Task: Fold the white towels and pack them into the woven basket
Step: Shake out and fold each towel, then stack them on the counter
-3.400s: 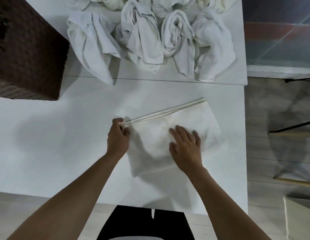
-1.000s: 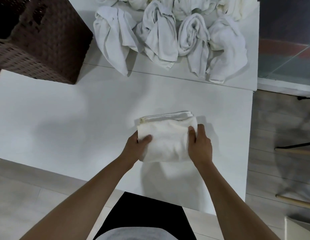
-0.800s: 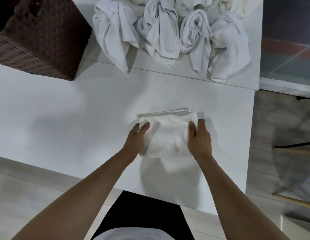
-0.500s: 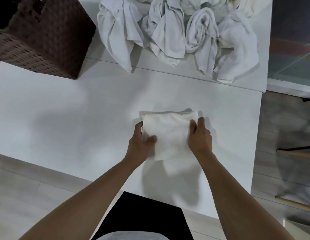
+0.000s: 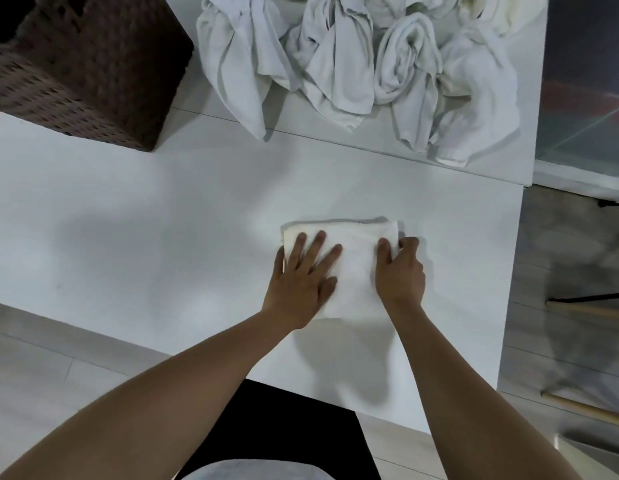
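One folded towel point(image 5: 356, 268) lies on the white surface point(image 5: 162, 220), near its right edge. One brown woven basket point(image 5: 90, 64) stands at the far left. At least four crumpled towels point(image 5: 335, 60) are heaped along the far side; the pile runs out of view. The left hand point(image 5: 301, 282) presses flat on the fold, fingers straight, its grip released. The right hand point(image 5: 400, 271) pinches the towel's right edge, thumb on top.

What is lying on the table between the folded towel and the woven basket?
Nothing: in the head view only bare white table lies between the folded towel and the woven basket.
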A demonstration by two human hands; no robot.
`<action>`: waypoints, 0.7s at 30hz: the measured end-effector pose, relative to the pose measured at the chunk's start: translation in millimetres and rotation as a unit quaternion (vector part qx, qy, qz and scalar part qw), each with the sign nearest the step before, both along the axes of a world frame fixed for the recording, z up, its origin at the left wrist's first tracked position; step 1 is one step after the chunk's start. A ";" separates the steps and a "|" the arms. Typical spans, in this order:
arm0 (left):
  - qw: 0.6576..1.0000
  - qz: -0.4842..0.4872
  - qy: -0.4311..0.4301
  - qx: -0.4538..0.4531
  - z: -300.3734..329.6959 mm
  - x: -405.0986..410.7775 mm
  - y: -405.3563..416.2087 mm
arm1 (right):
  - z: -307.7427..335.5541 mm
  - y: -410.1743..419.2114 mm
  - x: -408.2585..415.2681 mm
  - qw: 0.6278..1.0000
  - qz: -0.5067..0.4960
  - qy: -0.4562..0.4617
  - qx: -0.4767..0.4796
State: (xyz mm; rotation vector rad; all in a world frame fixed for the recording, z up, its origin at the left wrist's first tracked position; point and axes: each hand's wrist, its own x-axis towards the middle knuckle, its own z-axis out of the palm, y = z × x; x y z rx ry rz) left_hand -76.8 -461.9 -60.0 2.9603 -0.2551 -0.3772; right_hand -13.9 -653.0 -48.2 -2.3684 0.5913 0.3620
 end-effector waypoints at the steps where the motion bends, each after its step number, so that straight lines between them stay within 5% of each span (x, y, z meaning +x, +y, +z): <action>1: 1.000 0.001 0.007 0.008 2.1 1.4 -1.3 | 1.4 -1.2 -4.8 1.000 -0.001 -0.013 0.014; 9: 0.995 0.055 0.067 -0.051 20.5 39.6 7.8 | 13.6 -25.9 -74.2 0.995 -0.011 -0.069 0.071; 17: 0.969 0.188 0.153 -0.035 44.2 -5.1 5.9 | 28.1 -26.3 -112.4 0.981 -0.120 0.032 0.146; 21: 0.926 0.299 0.184 -0.142 47.3 -38.0 13.4 | 24.0 -14.0 -122.9 0.964 -0.130 0.099 0.211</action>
